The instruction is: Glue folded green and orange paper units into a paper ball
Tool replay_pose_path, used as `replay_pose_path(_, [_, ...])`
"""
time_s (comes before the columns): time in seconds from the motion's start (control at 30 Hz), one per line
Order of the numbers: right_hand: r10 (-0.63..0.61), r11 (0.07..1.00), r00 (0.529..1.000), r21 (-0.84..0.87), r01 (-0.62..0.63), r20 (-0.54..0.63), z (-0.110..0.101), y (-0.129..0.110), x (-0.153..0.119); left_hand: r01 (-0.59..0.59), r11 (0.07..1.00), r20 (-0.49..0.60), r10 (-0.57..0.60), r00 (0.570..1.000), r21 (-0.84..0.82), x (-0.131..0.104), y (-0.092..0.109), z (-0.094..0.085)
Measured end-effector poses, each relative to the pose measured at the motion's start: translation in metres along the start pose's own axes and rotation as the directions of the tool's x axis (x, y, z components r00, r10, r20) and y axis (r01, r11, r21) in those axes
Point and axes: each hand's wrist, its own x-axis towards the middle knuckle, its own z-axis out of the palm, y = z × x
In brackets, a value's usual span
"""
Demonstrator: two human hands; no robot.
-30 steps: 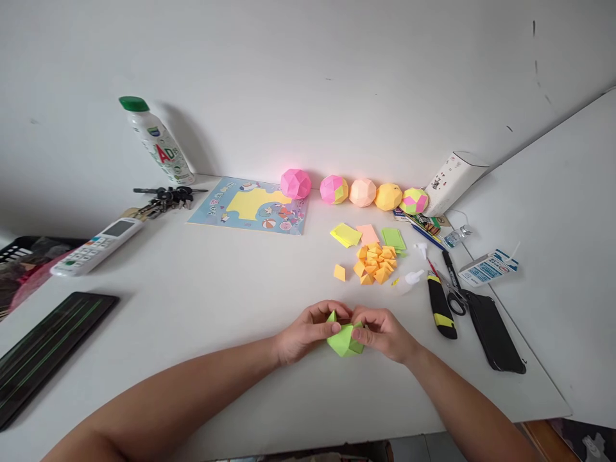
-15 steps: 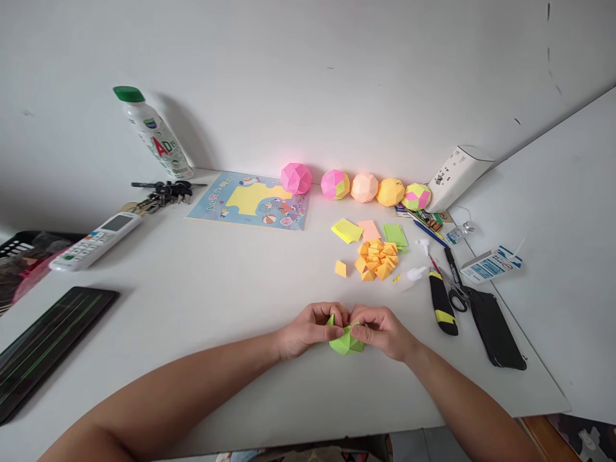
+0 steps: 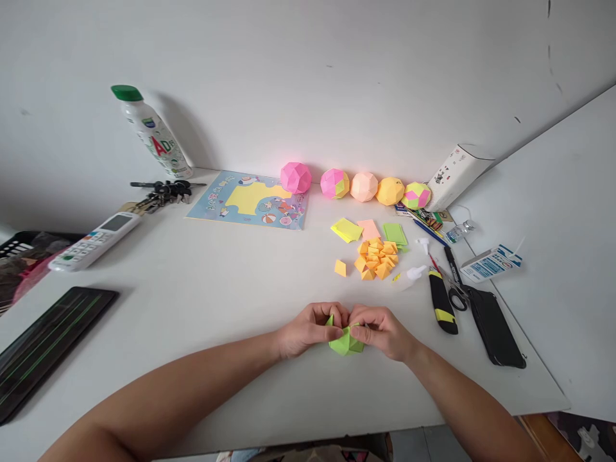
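Near the front of the white table, a green faceted paper shape (image 3: 347, 344) is held between both hands. My left hand (image 3: 315, 327) pinches its left side, thumb in front and fingers curled behind. From the right, my right hand (image 3: 380, 330) grips it the same way, thumb on the upper edge. The fingers hide its top and back. Beyond the hands lies a pile of folded orange paper pieces (image 3: 376, 258), with a single orange piece (image 3: 340, 267) left of it. Behind are yellow sheets (image 3: 346, 230), pink sheets (image 3: 369, 229) and green sheets (image 3: 395, 235).
Several finished paper balls (image 3: 364, 187) line the wall. On the right lie a glue bottle (image 3: 414, 274), a utility knife (image 3: 442, 301), scissors (image 3: 457, 298) and a black pouch (image 3: 495, 327). A remote control (image 3: 96, 241), a tablet (image 3: 52, 346) and a bottle (image 3: 156, 138) are on the left.
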Motion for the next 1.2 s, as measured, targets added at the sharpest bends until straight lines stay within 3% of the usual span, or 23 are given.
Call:
replay_pose_path(0.37, [-0.075, 0.995, 0.997, -0.069, 0.074, -0.006, 0.000, 0.001, 0.000, 0.010, 0.999, 0.010, -0.009, 1.000, -0.037, -0.001, -0.002, -0.002])
replay_pose_path(0.47, [-0.233, 0.955, 0.972, -0.189, 0.227, -0.014, -0.001, -0.003, 0.001, -0.007, 0.995, -0.007, 0.006, 1.000, -0.102, -0.002, -0.005, -0.002])
replay_pose_path(0.53, [-0.412, 0.870, 0.911, -0.296, 0.393, -0.001, -0.002, -0.008, 0.002, -0.039, 0.981, -0.028, 0.035, 0.999, -0.188, -0.001, -0.007, -0.001])
replay_pose_path(0.67, [-0.680, 0.623, 0.732, -0.483, 0.615, 0.056, -0.003, -0.018, 0.001, -0.086, 0.945, -0.110, 0.053, 0.992, -0.315, 0.000, -0.005, 0.003])
replay_pose_path(0.77, [-0.764, 0.458, 0.637, -0.610, 0.647, 0.102, -0.003, -0.020, -0.002, -0.043, 0.925, -0.121, -0.003, 0.993, -0.377, 0.000, -0.001, 0.004])
replay_pose_path(0.93, [-0.796, 0.170, 0.552, -0.783, 0.599, 0.249, 0.002, -0.015, -0.004, 0.044, 0.913, -0.025, -0.059, 0.998, -0.406, -0.001, -0.001, -0.001])
replay_pose_path(1.07, [-0.763, 0.081, 0.566, -0.823, 0.563, 0.312, 0.005, -0.010, -0.003, 0.045, 0.937, -0.045, -0.065, 0.997, -0.347, -0.003, -0.003, -0.001])
replay_pose_path(1.2, [-0.741, 0.158, 0.609, -0.808, 0.568, 0.284, 0.003, -0.004, -0.001, 0.056, 0.956, -0.078, -0.081, 0.994, -0.289, -0.002, -0.004, 0.000])
